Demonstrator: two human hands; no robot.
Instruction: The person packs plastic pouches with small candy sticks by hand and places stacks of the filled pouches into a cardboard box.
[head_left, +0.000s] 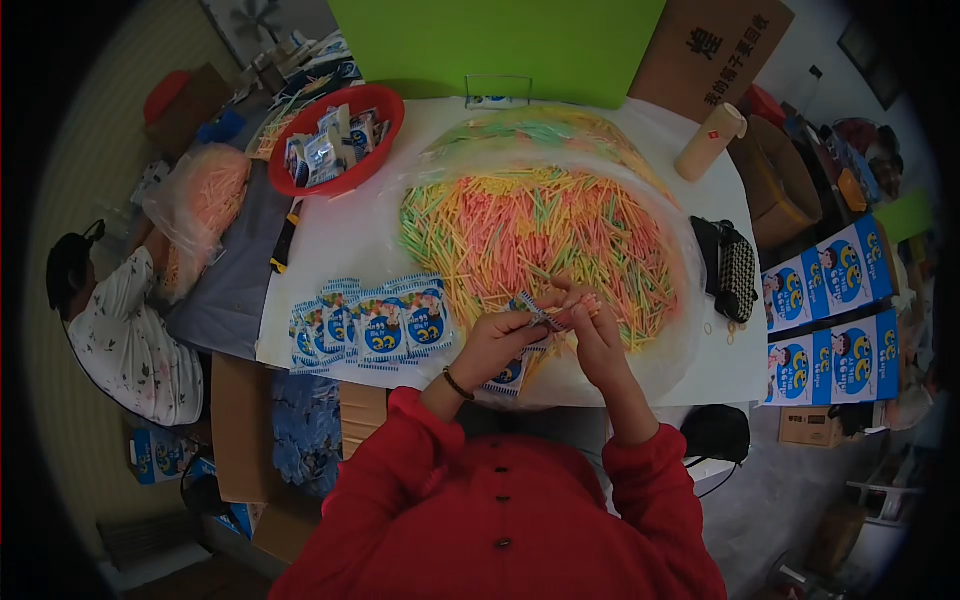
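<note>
My left hand [497, 343] pinches a small blue-and-white packet [527, 306] at the front of the table. Close beside it, my right hand [598, 345] has its fingers closed on a short bunch of pink sticks [588, 304], held against the packet's end. Both hands are over the near edge of a big clear plastic bag [684, 250] spread open around a heap of thin pink, yellow and green sticks [540, 225]. Below my left wrist lie more packets [510, 376], partly hidden. Several printed packets [385, 325] overlap in a row to the left.
A red bowl [395, 125] of packets stands at the back left. At the right are a beige cylinder [712, 142], a black pouch [738, 275] and stacked blue cartons [830, 280]. A green board [500, 45] rises behind. Another person [135, 320] sits at the left by a bag of sticks [210, 200].
</note>
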